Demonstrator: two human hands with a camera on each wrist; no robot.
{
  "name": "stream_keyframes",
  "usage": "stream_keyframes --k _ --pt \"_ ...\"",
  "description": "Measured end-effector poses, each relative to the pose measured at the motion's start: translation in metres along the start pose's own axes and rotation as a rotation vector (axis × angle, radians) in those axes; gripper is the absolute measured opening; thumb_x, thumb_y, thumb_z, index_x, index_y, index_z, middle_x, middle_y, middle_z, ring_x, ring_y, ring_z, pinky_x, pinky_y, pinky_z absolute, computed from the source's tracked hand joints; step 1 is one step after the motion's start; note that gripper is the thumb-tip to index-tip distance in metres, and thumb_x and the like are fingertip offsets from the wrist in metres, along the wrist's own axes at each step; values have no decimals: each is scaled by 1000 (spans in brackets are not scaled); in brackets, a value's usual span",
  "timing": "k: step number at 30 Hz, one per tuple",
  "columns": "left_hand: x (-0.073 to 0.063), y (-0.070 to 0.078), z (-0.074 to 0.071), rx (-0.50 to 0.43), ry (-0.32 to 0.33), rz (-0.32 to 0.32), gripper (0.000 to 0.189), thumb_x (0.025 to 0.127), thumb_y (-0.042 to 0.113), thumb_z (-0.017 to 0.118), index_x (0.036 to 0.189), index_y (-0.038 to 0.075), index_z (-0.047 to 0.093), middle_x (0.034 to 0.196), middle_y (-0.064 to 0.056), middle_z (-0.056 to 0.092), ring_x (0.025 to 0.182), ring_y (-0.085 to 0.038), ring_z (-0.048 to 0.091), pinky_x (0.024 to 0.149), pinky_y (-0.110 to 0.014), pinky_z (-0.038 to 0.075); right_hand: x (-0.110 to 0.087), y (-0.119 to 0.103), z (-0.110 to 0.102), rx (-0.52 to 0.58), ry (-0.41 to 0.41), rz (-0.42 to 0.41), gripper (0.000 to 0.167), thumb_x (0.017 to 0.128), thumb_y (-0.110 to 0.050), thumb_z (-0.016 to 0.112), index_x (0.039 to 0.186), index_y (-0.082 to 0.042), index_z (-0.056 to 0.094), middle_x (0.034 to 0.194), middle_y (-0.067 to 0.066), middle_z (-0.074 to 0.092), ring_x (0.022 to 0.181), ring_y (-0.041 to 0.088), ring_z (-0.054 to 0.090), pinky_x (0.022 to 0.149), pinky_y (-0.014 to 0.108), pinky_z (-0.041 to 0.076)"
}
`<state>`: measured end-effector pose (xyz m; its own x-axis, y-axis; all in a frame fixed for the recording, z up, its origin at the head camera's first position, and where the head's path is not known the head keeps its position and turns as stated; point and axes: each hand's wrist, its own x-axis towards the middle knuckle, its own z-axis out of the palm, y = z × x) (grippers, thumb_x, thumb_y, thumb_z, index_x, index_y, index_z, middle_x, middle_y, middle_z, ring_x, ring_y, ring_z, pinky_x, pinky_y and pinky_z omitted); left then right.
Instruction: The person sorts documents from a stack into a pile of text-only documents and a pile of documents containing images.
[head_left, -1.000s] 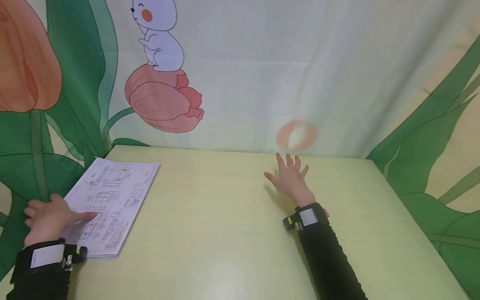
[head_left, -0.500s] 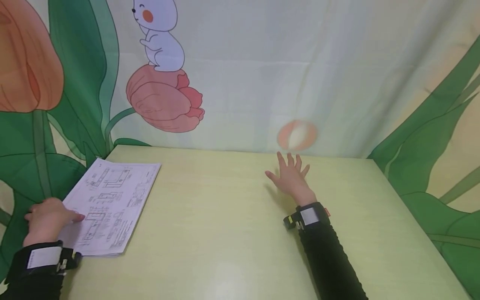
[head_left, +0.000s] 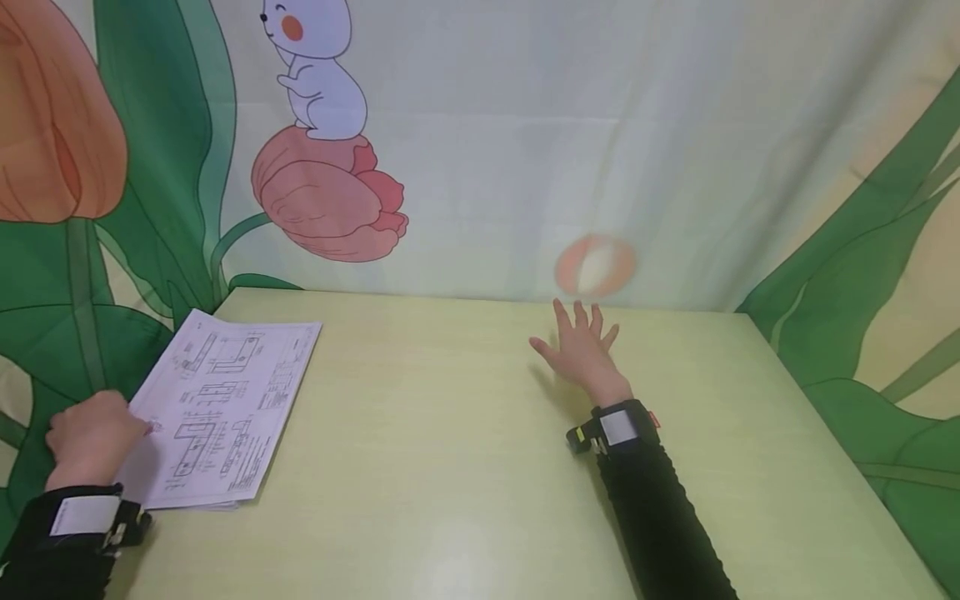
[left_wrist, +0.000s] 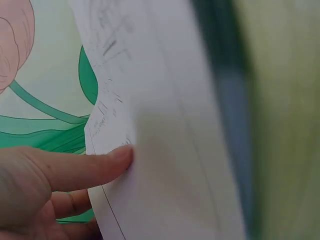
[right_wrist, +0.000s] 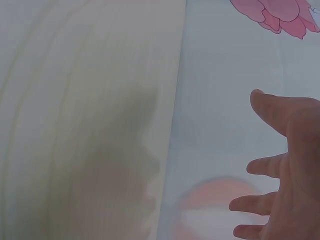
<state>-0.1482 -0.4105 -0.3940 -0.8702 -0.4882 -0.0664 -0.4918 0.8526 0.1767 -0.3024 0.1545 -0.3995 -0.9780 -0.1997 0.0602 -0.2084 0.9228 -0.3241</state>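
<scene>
In the head view a stack of paper sheets [head_left: 225, 400] printed with technical line drawings lies at the table's left edge. My left hand [head_left: 92, 437] pinches the left edge of the paper. In the left wrist view the thumb [left_wrist: 95, 167] lies on the printed face, the other fingers go behind the edge, and the paper [left_wrist: 165, 150] bends upward there. At the stack's near end, a lower sheet sticks out slightly. My right hand [head_left: 581, 354] holds nothing, its fingers spread over the far right part of the table; the right wrist view shows this hand [right_wrist: 300, 145] too.
A pale yellow table [head_left: 420, 433] spans the middle of the head view. Behind it hangs a curtain [head_left: 487, 167] printed with tulips, leaves and a white animal, reaching down both sides of the table.
My left hand has drawn back leftward to the paper's edge, its fingers curling in and the thumb pulling off the drawings. The sheets have shifted a little. My right hand stays put.
</scene>
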Motion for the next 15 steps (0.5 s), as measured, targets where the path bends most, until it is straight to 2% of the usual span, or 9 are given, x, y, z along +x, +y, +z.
stream_keyframes --k 3,7,10,15 --pt "-4 -3 0 -109 87 16 29 86 6 58 94 -20 51 83 -38 53 75 -49 47 62 -52 37 0 -1 -1 6 -6 0 84 92 -59 44 153 -13 11 155 27 8 141 50 -4 102 74 -3" --pt "-5 -6 1 -268 179 49 20 90 4 54 95 -15 49 83 -35 52 71 -42 48 53 -39 35 0 0 0 8 -10 4 84 92 -59 44 153 -13 10 155 27 7 141 49 -5 102 74 -3" --pt "-6 -9 2 -327 199 57 20 92 5 54 102 -12 50 93 -34 52 77 -41 47 56 -37 35 0 1 0 1 -5 6 83 92 -59 44 153 -13 11 155 27 8 141 50 -4 102 74 -2" --pt "-9 -10 -1 -422 231 24 33 92 10 57 117 -9 51 111 -35 52 90 -43 47 62 -36 32 0 1 2 -5 -2 -5 83 92 -58 45 153 -12 12 154 28 9 140 51 -2 101 75 0"
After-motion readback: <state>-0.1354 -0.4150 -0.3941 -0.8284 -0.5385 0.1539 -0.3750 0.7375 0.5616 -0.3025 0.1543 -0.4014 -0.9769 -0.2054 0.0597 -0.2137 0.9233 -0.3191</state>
